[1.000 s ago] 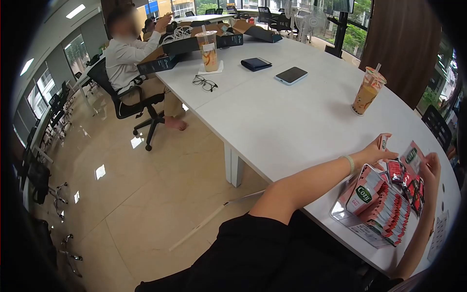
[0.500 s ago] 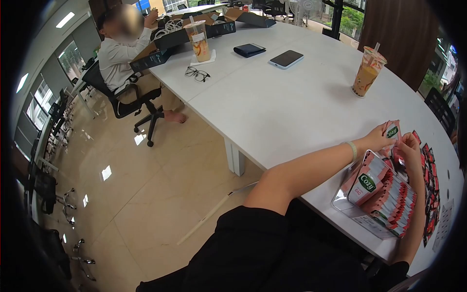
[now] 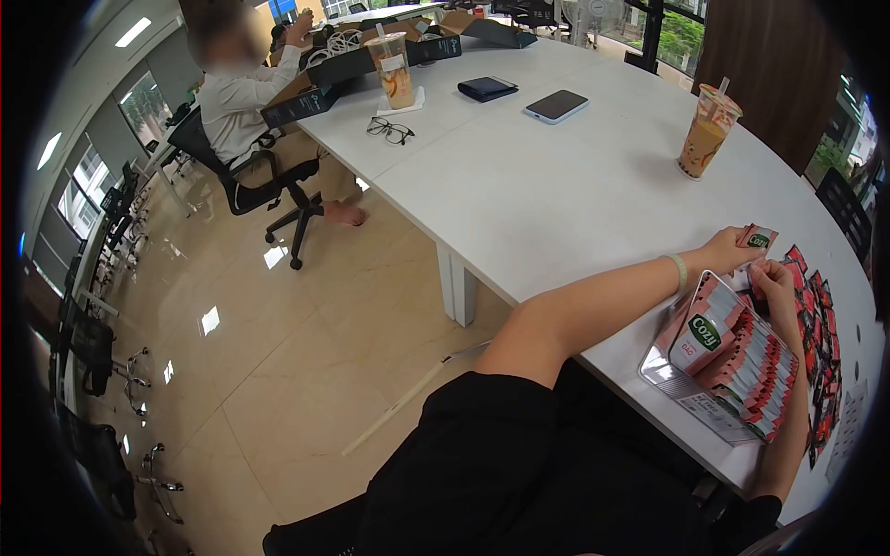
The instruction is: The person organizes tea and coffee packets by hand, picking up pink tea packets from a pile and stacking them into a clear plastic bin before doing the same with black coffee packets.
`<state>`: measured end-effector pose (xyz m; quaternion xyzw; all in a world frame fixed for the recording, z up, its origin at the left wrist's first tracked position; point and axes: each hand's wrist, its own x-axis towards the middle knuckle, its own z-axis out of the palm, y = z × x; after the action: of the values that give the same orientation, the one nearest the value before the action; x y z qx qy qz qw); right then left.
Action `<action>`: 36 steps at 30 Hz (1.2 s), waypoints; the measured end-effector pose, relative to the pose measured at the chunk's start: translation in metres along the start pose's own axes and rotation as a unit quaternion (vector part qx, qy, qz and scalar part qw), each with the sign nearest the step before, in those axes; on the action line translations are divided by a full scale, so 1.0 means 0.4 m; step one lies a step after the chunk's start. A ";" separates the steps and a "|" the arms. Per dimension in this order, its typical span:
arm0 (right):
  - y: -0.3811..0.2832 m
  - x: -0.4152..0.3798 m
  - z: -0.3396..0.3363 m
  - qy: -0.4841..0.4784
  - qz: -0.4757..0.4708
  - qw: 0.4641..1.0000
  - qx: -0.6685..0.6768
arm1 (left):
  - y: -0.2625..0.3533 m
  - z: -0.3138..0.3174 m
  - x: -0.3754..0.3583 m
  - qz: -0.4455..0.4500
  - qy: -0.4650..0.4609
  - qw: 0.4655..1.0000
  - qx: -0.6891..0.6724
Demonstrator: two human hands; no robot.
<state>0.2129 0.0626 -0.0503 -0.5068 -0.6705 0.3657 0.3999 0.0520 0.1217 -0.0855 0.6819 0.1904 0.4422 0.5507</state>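
The left hand (image 3: 726, 248) has a closed grip on a small packet (image 3: 759, 239) over the worktop (image 3: 584, 208), past the clear tray (image 3: 659, 372). The right hand (image 3: 773, 281) has bent fingers; I cannot tell what they hold. The packet looks light, bendy, maybe slippery; its edge seems good to pinch.

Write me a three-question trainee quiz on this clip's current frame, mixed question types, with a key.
1. True or false: the left hand holds a Cozy packet.

2. How many drink cups can be seen standing on the white table?

3. Which of these is closest to the right hand?
A) the wallet
B) the glasses
C) the clear container

Key: 1. True. 2. Two. 3. C.
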 end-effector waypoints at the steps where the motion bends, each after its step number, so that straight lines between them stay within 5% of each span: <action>1: -0.003 0.000 0.005 0.005 -0.007 1.000 -0.021 | -0.005 0.001 0.003 0.008 -0.003 1.000 0.000; 9: -0.008 0.006 -0.015 0.034 -0.020 0.999 -0.037 | -0.046 0.007 0.017 -0.051 0.030 0.985 -0.162; 14: -0.043 0.013 -0.197 0.053 -0.032 0.989 -0.136 | -0.050 -0.011 0.024 -0.089 -0.007 0.977 -0.195; 18: 0.073 -0.014 -0.496 0.203 -0.131 0.899 -0.364 | -0.041 -0.015 0.013 -0.064 0.015 0.978 -0.196; 19: 0.083 -0.049 -0.561 0.230 -0.015 0.869 -0.437 | -0.040 -0.020 0.014 -0.046 -0.003 0.978 -0.203; 21: 0.213 -0.116 -0.683 0.311 -0.086 0.769 -0.552 | -0.025 -0.025 0.002 -0.051 -0.003 0.984 -0.172; 22: 0.219 -0.151 -0.694 0.304 0.062 0.763 -0.567 | -0.036 -0.023 0.005 -0.078 0.027 0.967 -0.241; 23: 0.284 -0.172 -0.726 0.319 0.099 0.748 -0.573 | -0.033 -0.036 -0.001 -0.093 -0.008 0.956 -0.277; 24: 0.301 -0.194 -0.716 0.305 0.153 0.754 -0.561 | -0.032 -0.045 -0.009 -0.079 -0.008 0.969 -0.233; 25: 0.278 -0.229 -0.657 0.314 0.223 0.819 -0.426 | -0.028 -0.052 -0.010 -0.106 -0.005 0.961 -0.253; 26: 0.273 -0.253 -0.632 0.259 0.250 0.787 -0.502 | -0.024 -0.049 -0.014 -0.101 0.022 0.957 -0.271; 28: 0.249 -0.275 -0.612 0.075 0.258 0.829 -0.490 | 0.019 -0.057 -0.029 -0.141 0.010 0.956 -0.256; 36: 0.173 -0.319 -0.594 0.231 0.238 0.908 -0.256 | 0.068 -0.037 -0.045 -0.145 0.001 0.975 -0.171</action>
<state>0.4764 -0.0262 -0.0356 -0.8066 -0.4896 0.1384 0.3009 0.0242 0.1081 -0.0675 0.5424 0.2088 0.3845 0.7172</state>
